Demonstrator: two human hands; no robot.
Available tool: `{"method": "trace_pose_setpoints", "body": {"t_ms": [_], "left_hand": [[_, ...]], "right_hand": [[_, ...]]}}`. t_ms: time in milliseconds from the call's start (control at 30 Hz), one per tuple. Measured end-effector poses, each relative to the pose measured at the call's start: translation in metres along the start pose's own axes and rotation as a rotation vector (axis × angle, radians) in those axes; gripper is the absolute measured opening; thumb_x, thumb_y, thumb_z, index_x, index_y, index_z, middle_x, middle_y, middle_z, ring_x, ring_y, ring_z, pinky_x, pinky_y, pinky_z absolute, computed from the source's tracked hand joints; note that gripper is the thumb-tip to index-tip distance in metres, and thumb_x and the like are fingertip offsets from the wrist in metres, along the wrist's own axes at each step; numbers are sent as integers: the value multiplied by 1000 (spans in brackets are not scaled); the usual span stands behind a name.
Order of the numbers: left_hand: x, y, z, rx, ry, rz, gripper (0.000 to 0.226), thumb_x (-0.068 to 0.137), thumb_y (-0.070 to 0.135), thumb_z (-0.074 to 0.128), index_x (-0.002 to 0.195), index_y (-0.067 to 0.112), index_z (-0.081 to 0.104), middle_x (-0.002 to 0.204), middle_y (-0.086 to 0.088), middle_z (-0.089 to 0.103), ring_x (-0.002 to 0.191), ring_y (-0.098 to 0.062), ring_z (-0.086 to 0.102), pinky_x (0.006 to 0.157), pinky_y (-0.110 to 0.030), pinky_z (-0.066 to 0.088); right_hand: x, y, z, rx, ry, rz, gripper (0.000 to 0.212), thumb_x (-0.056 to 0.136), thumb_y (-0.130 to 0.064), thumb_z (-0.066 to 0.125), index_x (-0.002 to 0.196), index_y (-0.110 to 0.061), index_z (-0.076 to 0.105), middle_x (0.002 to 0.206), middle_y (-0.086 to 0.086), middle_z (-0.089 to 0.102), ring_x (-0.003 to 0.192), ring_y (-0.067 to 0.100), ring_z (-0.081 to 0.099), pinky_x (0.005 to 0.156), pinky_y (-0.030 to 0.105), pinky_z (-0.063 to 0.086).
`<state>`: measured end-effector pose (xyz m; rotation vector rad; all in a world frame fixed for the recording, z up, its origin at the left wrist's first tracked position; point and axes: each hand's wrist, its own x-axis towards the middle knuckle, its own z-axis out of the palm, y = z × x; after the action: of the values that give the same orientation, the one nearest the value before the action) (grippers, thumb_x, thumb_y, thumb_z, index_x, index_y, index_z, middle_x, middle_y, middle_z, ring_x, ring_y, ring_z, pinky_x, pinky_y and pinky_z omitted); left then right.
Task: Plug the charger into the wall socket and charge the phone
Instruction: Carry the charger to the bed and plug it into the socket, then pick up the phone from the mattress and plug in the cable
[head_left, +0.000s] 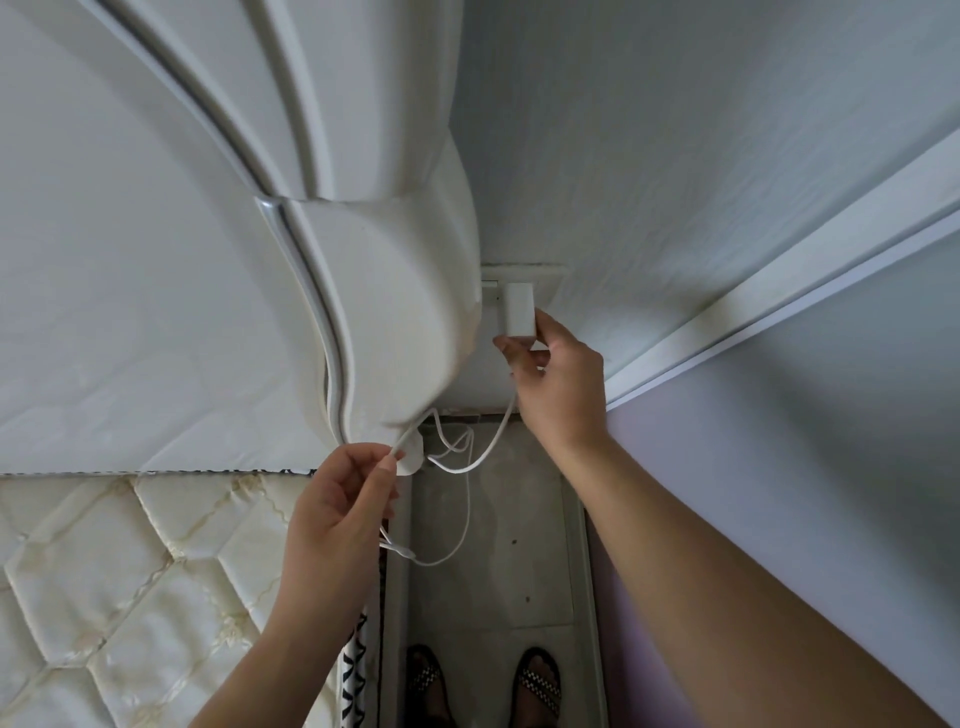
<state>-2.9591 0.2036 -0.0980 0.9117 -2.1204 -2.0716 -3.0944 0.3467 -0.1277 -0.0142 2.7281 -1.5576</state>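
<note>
A white charger block (519, 307) sits against the white wall socket (548, 275), low on the wall beside the headboard. My right hand (556, 379) pinches the block's lower end between thumb and fingers. Its white cable (491, 452) hangs down from under my right hand, loops over the floor and runs to my left hand (340, 512), which grips the cable near the headboard's bottom corner. The cable's free end (402, 550) dangles below my left hand. No phone is in view. Whether the prongs are fully in the socket is hidden.
A white padded headboard (384, 291) bulges right up to the socket's left edge. A quilted cream mattress (130, 597) lies at lower left. A narrow concrete floor strip (498, 545) runs between bed and wall (779, 467). My sandalled feet (537, 680) stand at the bottom.
</note>
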Motion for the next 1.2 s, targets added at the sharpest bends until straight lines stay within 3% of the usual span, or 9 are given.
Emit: {"method": "trace_pose_setpoints", "body": {"t_ms": [133,300,400,567,700,800,1000,1100,1200], "left_hand": [[-3,1,-6,15,3,4,13,89,15,53,83,15,64,52,14,56,51,2,49,53,-8,42],[-18,5,-18,34,24,-2,14,88,18,54,80,20,65,52,11,54,50,-1,47,50,-11,41],[-36,9,-23,73,34,-9,12,87,21,57,80,23,67,58,11,56,53,-3,46,51,-13,41],[-76,16,-37,164,-55,17,8,85,21,61,82,22,68,70,-8,61,63,-21,45,61,-31,39],[-112,19,-59,163,11,56,12,82,22,63,71,26,65,56,12,58,54,-3,45,50,-12,37],[-138,14,-74,195,28,60,12,81,22,66,71,28,66,53,17,59,49,3,48,48,-6,35],[-164,-11,-99,274,70,26,6,81,25,65,76,27,65,62,11,62,57,3,53,58,-7,40],[-166,-18,-109,209,89,15,10,83,22,64,73,24,63,55,18,57,52,3,48,54,-6,37],[-166,-20,-129,207,135,35,9,81,25,65,73,25,64,56,18,57,51,3,45,53,-6,36]], "right_hand": [[1,-2,-4,-47,-42,-13,19,86,-21,64,100,-8,64,89,-3,70,57,-12,57,58,2,42],[-37,2,-18,-251,-185,8,70,83,-27,68,138,0,36,131,17,51,102,28,60,87,39,52],[-88,-4,-27,-215,-238,-115,60,81,-21,70,132,-1,45,128,17,50,103,29,59,82,46,55],[-128,-38,-25,-57,-539,-302,45,83,-17,67,127,-16,56,132,5,54,112,11,54,82,20,49],[-139,-49,-26,-81,-615,-367,7,84,-25,64,89,-24,69,87,-9,66,76,6,58,62,18,40],[-149,-47,-30,-93,-675,-338,4,83,-25,67,85,-26,70,81,-13,62,70,1,55,60,13,36],[-159,-68,-46,112,-511,-469,10,81,-24,68,86,-16,72,78,-5,63,66,10,58,59,17,46],[-165,-73,-52,1,-462,-574,10,82,-26,68,84,-16,71,76,-9,59,61,-4,50,59,6,34],[-176,-59,-40,-188,-519,-482,6,79,-23,71,81,-17,69,72,-11,57,55,2,47,58,12,34]]}}
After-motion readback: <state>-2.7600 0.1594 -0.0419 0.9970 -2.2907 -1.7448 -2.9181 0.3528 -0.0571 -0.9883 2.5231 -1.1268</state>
